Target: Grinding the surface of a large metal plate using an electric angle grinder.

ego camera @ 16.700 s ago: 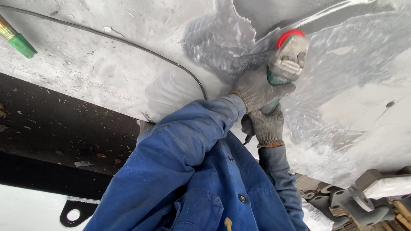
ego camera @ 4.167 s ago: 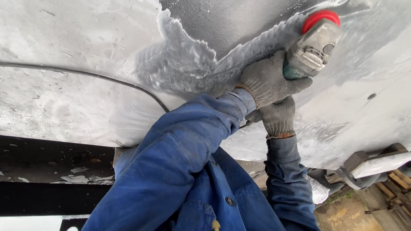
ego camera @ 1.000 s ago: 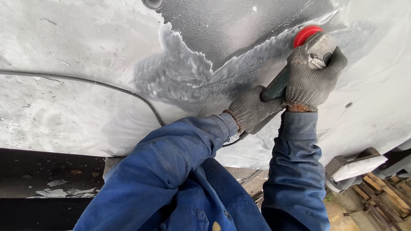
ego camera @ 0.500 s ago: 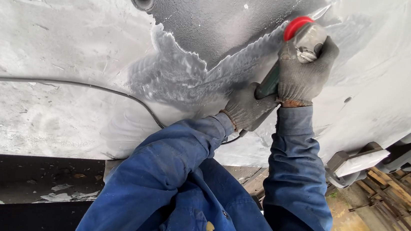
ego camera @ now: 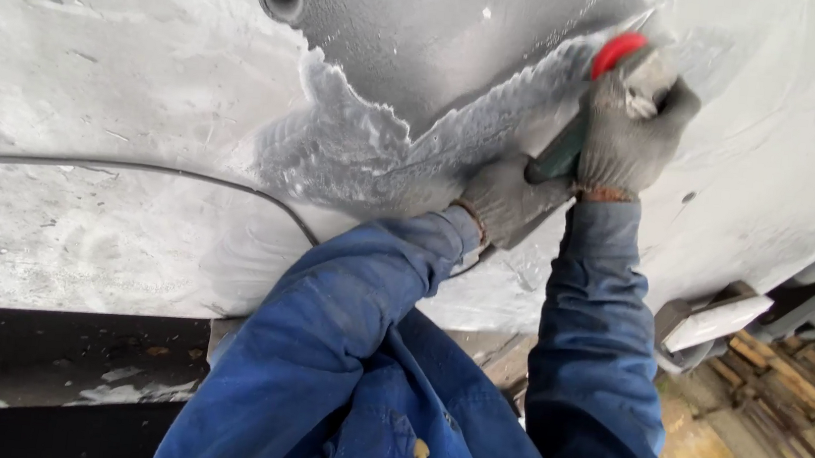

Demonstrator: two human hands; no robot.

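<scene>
Fingers (ego camera: 625, 145) wrapped tight — both hands gripping grinder (ego camera: 593, 108).

Soft, even daylight (no hard shadows); slight motion blur, mild wide-angle stretch at the edges.

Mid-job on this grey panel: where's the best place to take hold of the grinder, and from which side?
Probably as the two gloved hands do now: the left hand wraps the dark green rear body of the angle grinder from below, and the right hand caps the grey head behind the red guard. The body slants up toward the metal panel, so coming from below keeps fingers off the wheel.
</scene>
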